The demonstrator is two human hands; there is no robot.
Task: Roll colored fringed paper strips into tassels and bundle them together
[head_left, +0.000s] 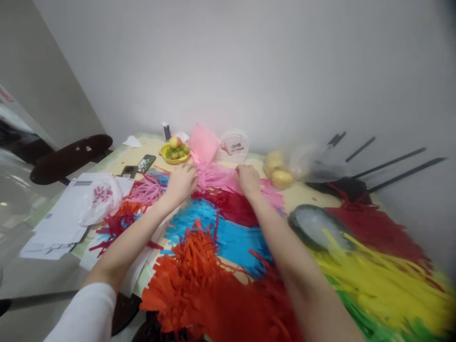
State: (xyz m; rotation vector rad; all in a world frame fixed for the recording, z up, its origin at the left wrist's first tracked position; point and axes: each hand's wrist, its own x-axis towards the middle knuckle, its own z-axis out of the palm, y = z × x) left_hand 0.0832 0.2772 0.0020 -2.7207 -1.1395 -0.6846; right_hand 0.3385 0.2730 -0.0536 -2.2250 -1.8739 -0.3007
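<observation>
Pink fringed paper (217,175) stretches between my two hands above the far part of the table, its strips lying loose. My left hand (183,181) is closed at the paper's left end. At its right end my right hand (248,178) forms a fist, with the pink paper going into the curled fingers. Just below lies dark red fringed paper (233,206), partly over blue fringed paper (238,237). Orange-red fringed paper (192,280) spreads nearest to me between my forearms. Behind my hands a pink sheet (204,142) stands up.
Left are a plastic bag (101,199), white papers (60,213) and a phone (146,163). At the back stand a yellow fruit bowl (175,159) and a clear round container (234,145). Right are yellow fruit (281,178), a dark bowl (318,228) and yellow fringe (384,275).
</observation>
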